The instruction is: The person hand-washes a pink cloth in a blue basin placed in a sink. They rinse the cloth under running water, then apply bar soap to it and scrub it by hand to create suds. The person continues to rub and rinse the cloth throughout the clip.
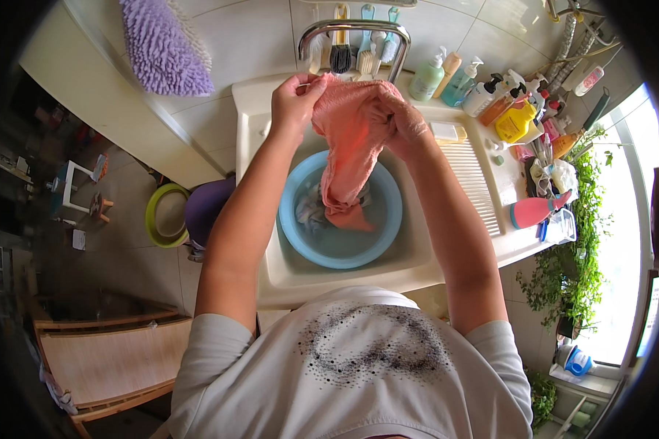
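Note:
A wet coral-pink cloth [347,148] hangs stretched between my two hands, just in front of the tap. My left hand [296,104] pinches its upper left corner between thumb and fingers. At the right, my right hand [400,119] grips a bunched part of it. The cloth's lower end dips into a light blue plastic basin [340,262] of cloudy water. Pale laundry [311,207] lies partly under the water there, its shape hard to make out. The basin stands inside a cream laundry sink [417,241].
A curved chrome tap [357,25] arches behind my hands, with brushes [340,52] hanging on the wall. A ribbed washboard [469,175] and a soap bar [445,131] are right of the basin. Several bottles [461,82] line the back right; a pink spray bottle [532,213] lies nearer.

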### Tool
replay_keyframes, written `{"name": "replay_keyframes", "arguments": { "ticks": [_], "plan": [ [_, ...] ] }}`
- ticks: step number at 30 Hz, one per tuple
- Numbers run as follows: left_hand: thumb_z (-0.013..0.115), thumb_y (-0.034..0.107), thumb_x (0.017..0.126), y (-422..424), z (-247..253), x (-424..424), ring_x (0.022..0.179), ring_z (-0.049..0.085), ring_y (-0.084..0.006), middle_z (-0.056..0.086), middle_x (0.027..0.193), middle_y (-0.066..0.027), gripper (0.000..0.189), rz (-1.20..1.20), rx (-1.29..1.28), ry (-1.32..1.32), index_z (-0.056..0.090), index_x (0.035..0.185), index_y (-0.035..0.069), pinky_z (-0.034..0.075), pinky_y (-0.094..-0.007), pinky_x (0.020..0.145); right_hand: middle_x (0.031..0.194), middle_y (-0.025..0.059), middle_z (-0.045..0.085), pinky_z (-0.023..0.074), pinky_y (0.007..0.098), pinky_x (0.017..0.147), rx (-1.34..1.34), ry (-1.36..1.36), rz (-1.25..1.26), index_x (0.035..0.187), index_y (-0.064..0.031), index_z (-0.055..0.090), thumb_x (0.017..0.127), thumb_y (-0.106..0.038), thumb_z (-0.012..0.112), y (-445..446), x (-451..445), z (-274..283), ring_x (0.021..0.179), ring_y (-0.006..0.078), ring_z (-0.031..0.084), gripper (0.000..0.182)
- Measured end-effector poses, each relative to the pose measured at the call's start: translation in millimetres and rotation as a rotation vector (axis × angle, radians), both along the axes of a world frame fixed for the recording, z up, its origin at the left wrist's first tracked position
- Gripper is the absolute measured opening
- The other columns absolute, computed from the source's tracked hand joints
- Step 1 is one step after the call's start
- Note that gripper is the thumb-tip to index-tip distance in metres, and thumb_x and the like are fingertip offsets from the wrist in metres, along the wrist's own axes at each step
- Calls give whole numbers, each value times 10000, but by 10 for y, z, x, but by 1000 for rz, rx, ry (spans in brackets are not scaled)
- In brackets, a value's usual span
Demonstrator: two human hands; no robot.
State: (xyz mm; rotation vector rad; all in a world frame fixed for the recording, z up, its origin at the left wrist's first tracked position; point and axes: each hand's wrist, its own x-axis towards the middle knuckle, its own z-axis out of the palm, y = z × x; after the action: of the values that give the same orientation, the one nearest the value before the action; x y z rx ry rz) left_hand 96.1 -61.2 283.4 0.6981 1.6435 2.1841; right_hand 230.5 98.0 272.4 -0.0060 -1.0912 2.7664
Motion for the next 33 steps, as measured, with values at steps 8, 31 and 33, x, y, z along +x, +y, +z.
{"name": "replay_keyframes", "arguments": {
  "ticks": [8, 31, 33],
  "plan": [
    [675, 236, 766, 271, 185, 925, 547, 566, -248, 581, 622, -113, 213, 163, -197, 889, 603, 690, 49, 444, -332, 529, 774, 49, 574, 423, 274, 685, 16, -317, -347, 928, -37, 554, 943, -355, 401, -62, -287, -15, 670, 151, 499, 353],
    [486, 435, 850, 397, 277, 569, 735, 603, -359, 619, 697, -166, 418, 302, -659, 555, 636, 717, 68, 468, -426, 667, 1043, 146, 593, 411, 454, 876, -257, -398, -254, 985, -53, 542, 906, -407, 427, -651, -387, 79, 977, 277, 542, 381],
    [467, 454, 855, 403, 301, 256, 714, 611, -341, 617, 674, -158, 449, 244, -623, 395, 638, 711, 64, 461, -432, 646, 916, 100, 589, 483, 416, 714, -129, -504, -164, 917, -127, 522, 910, -392, 421, -716, -534, 103, 786, 269, 568, 284]
  ]
}}
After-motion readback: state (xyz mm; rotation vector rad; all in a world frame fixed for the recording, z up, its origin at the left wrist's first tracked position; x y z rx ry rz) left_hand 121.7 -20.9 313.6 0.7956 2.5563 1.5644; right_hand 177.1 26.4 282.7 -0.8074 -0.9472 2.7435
